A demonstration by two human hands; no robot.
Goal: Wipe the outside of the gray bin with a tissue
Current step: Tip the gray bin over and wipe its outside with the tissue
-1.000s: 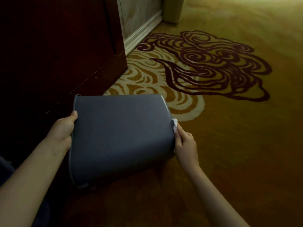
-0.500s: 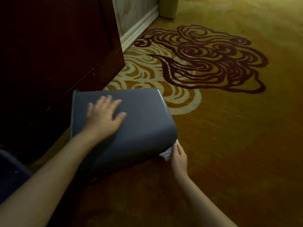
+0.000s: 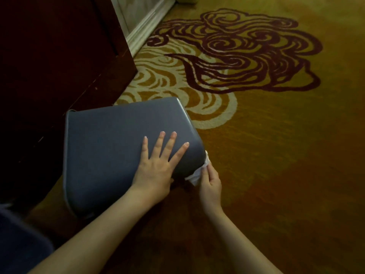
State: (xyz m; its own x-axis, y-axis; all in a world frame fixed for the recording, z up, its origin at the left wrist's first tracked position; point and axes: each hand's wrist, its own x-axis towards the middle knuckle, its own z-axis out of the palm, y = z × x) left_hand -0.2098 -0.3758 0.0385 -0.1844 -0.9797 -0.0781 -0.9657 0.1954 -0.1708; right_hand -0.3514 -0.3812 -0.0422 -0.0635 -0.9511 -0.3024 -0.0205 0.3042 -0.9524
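Left hand (image 3: 158, 165) lies flat, fingers spread, on the upturned side of the bin (image 3: 110, 147), which lies tipped on the carpet (image 3: 276, 155) beside a dark cabinet (image 3: 49, 66). Right hand (image 3: 210, 181) pinches a tissue (image 3: 197, 175) against the bin's near corner.

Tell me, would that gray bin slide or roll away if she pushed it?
The gray bin lies on a flat side on carpet, so it likely won't roll. It looks smooth, probably light; the left hand pressing flat suggests it could shift while the tissue rubs.
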